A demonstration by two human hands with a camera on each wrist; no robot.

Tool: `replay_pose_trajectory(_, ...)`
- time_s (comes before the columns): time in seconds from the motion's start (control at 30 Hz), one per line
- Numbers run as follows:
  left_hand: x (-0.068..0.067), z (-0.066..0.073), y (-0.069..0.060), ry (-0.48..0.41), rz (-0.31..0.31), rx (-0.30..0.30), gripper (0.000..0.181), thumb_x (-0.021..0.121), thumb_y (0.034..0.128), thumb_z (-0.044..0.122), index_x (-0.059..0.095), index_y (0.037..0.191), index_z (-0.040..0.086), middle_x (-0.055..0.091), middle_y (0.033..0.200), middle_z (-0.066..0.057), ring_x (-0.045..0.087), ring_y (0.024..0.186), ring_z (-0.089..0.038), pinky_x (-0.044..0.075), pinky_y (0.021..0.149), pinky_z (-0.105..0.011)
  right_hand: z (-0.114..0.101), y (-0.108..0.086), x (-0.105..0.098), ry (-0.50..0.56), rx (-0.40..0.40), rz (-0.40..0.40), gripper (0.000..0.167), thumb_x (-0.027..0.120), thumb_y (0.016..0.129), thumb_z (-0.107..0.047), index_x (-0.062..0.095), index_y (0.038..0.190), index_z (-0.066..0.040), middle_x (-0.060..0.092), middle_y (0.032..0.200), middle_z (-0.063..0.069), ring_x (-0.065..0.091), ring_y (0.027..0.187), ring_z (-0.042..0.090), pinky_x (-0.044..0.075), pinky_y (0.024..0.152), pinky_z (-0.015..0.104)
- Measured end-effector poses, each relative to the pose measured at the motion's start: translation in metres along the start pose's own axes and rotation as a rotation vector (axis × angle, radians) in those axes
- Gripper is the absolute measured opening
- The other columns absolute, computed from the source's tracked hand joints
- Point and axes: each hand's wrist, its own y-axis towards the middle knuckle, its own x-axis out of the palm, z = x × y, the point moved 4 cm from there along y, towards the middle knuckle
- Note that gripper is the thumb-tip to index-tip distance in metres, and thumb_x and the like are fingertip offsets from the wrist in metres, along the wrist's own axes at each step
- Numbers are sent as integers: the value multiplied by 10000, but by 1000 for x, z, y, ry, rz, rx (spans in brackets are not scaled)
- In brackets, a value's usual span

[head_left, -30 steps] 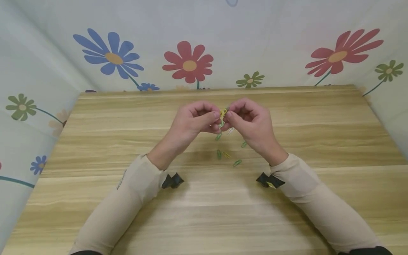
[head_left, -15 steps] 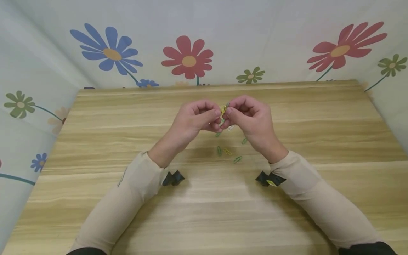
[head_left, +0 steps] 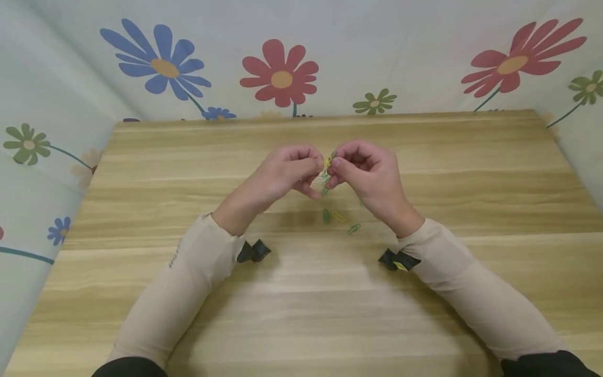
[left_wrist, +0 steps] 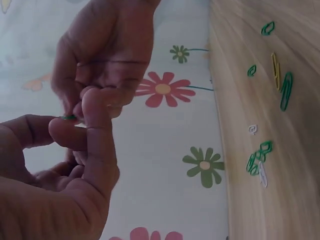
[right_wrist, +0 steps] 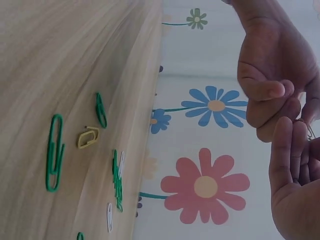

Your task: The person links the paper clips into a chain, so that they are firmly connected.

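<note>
In the head view my left hand and right hand meet above the table, fingertips almost touching. A yellow paper clip shows at the left fingertips, pinched by the thumb and index finger. The right thumb and index finger pinch a small green paper clip, seen between the hands in the left wrist view. Fingers cover most of both clips, so I cannot tell whether they are linked. A thin wire shows by the fingers in the right wrist view.
Loose paper clips lie on the wooden table below the hands: a green clip, a yellow clip, a white clip and several more green ones. A flower-printed curtain borders the table's back and sides.
The left hand has shifted slightly, with its lower fingers now spread further from the pinch. Both hands stay together around the clips. The head view has tilted slightly down.
</note>
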Motion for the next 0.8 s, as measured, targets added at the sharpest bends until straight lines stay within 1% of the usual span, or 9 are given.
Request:
replay_pose_trajectory(0.13,-4,1,-2,141,-47,-64,128,515,960,82,569,888,-9,427,761,-79,500,732,-216,602,737,-464,-2,-1,1,-132,-54,-35,60,610,916,62,632,919,117,648,814,147,660,638,269,584,622,323)
replay_pose_trajectory(0.2,-4,1,-3,194,-71,-80,115,517,960,85,574,905,1,440,794,-81,524,779,-247,603,728,-446,-4,-1,1,-169,-73,-42,61,607,911,61,643,922,110,650,815,136,661,636,278,575,617,309)
replay_pose_trajectory(0.23,-4,0,-3,200,-83,-78,115,518,965,86,578,916,1,447,814,-83,530,796,-257,602,727,-442,-5,-1,1,-172,-72,-46,62,606,909,61,646,921,107,649,814,137,659,636,278,572,616,304)
replay_pose_trajectory(0.3,-5,-2,-3,186,-97,-62,118,515,971,90,582,934,0,449,816,-91,533,806,-267,602,726,-434,-5,-1,0,-138,-50,-45,56,599,906,69,646,911,100,643,812,151,656,634,266,577,622,311)
replay_pose_trajectory(0.47,-2,-4,0,120,-137,17,125,495,982,73,587,949,-4,473,801,-108,533,787,-246,596,731,-458,-6,0,-2,27,35,-29,80,552,913,93,611,875,55,603,804,160,634,640,252,594,631,359)
replay_pose_trajectory(0.53,-1,-4,0,106,-154,36,123,493,978,75,584,950,-2,479,798,-113,533,772,-250,594,733,-463,-7,1,-2,55,50,-24,93,520,916,81,589,867,42,588,802,144,623,637,241,594,621,366)
replay_pose_trajectory(0.63,0,-5,-1,101,-177,50,122,497,967,83,574,952,-10,492,801,-121,549,750,-269,591,743,-464,-10,2,-3,48,50,-14,86,494,901,69,562,852,51,569,788,134,606,610,230,586,596,358)
replay_pose_trajectory(0.7,0,-5,0,105,-193,60,125,521,977,97,575,959,-15,511,804,-140,566,735,-296,588,753,-464,-13,2,-4,15,40,-9,77,491,891,66,556,849,62,562,779,136,595,592,224,578,577,346)
replay_pose_trajectory(0.8,1,-5,1,116,-206,78,152,538,971,111,606,1021,-15,580,886,-155,598,791,-324,579,775,-479,-19,3,-8,-42,19,-10,61,512,888,72,564,855,75,558,763,151,585,566,228,561,560,327)
